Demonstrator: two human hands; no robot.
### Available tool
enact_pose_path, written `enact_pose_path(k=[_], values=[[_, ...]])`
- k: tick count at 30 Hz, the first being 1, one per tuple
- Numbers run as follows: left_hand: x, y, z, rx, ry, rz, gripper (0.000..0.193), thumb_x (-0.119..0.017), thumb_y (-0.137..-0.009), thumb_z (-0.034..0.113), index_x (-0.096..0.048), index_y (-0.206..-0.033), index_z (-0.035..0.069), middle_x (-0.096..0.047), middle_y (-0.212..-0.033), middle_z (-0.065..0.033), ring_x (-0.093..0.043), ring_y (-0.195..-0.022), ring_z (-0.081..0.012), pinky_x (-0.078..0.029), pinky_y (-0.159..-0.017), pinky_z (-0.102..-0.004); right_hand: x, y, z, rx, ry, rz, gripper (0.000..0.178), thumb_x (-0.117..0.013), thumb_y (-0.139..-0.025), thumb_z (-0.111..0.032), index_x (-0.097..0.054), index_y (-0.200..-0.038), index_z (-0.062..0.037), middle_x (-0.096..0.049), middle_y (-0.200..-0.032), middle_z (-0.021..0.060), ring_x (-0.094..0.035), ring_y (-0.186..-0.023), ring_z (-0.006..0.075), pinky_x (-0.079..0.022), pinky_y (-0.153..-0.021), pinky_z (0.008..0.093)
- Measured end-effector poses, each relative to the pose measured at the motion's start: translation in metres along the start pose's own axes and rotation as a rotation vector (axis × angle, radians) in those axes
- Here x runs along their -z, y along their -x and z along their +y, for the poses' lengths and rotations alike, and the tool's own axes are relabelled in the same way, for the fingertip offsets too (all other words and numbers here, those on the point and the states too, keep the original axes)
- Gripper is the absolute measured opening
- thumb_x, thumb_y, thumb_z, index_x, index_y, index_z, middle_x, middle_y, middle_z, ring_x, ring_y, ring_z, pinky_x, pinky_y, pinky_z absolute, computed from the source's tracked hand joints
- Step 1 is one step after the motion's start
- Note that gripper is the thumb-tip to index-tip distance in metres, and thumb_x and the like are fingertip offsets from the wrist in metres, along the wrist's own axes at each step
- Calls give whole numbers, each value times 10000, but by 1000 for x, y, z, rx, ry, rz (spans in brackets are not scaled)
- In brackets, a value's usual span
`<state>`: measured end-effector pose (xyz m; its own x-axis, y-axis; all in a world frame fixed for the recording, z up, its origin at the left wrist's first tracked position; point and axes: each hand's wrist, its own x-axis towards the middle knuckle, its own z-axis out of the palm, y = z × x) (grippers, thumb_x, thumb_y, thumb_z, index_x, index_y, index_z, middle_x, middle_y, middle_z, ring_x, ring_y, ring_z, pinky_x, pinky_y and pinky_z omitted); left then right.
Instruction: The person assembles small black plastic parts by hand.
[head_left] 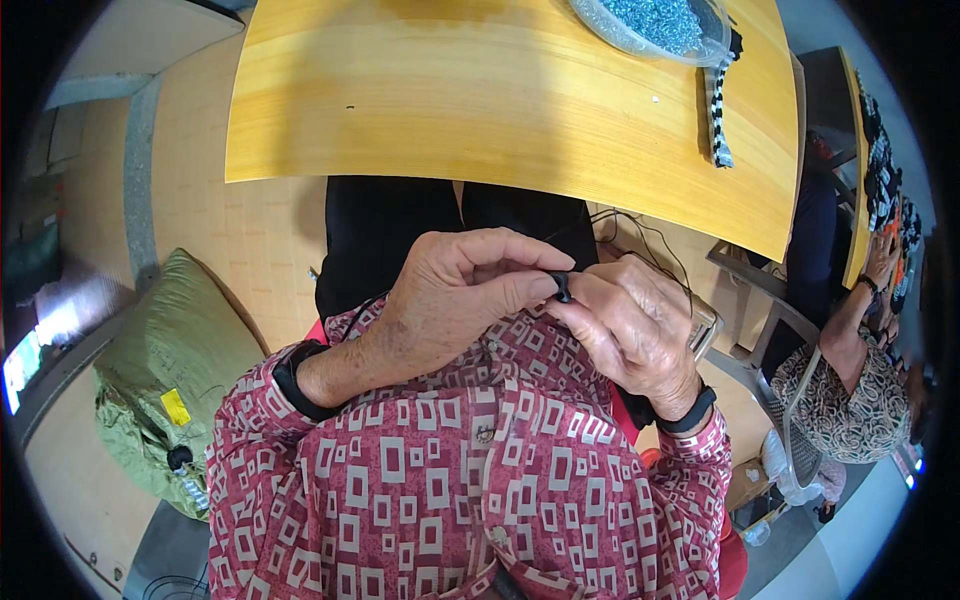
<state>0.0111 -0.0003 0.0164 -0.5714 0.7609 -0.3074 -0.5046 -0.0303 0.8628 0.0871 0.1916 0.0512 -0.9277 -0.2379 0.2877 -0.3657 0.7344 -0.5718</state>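
Observation:
A small black piece, dark and curved like a short band, is pinched between my two hands above my lap. My left hand grips it from the left, with thumb and index finger pressed together at the tips. From the other side my right hand holds it between thumb and bent index finger. The fingers hide most of the piece, so its exact kind does not show. Both hands are in front of the yellow wooden table's near edge, apart from the tabletop.
A clear round bowl with blue, glassy small pieces stands at the table's far right. Beside it lies a black-and-white checked strip. A green sack leans at my left. Another person sits at a table on the right. Cables hang below the table.

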Motion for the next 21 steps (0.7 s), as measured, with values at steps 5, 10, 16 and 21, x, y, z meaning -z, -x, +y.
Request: enact_pose_path(k=[5,10,16,21], values=[[-2,1,-1,1,-40,28,196,-655,-892,-2,-683,-1086,-8,-695,-962,-52,-634,-854,-76,-527,-781,-204,-1,1,2,46,22,-40,207,-781,-686,-44,-640,-826,14,-551,-748,68,-566,-588,179,-463,-477,271],[1,-2,3,76,140,3,179,-648,-907,31,-679,-1076,-19,-696,-936,-55,-646,-856,-84,-537,-792,-218,-5,-2,5,309,264,34,248,-730,-605,2,-646,-834,49,-536,-745,61,-546,-585,153,-464,-470,266],[4,-3,0,128,308,8,220,-625,-934,83,-639,-1132,-9,-682,-1021,-79,-666,-899,-121,-558,-827,-235,2,-4,7,155,92,-22,327,-707,-600,16,-641,-914,77,-548,-754,78,-571,-601,179,-487,-493,278],[2,-14,0,266,506,-6,238,-614,-942,91,-609,-1166,11,-659,-1059,-81,-661,-924,-132,-564,-862,-247,3,1,8,127,150,39,390,-710,-604,7,-641,-980,88,-583,-881,122,-608,-661,200,-522,-545,291]])
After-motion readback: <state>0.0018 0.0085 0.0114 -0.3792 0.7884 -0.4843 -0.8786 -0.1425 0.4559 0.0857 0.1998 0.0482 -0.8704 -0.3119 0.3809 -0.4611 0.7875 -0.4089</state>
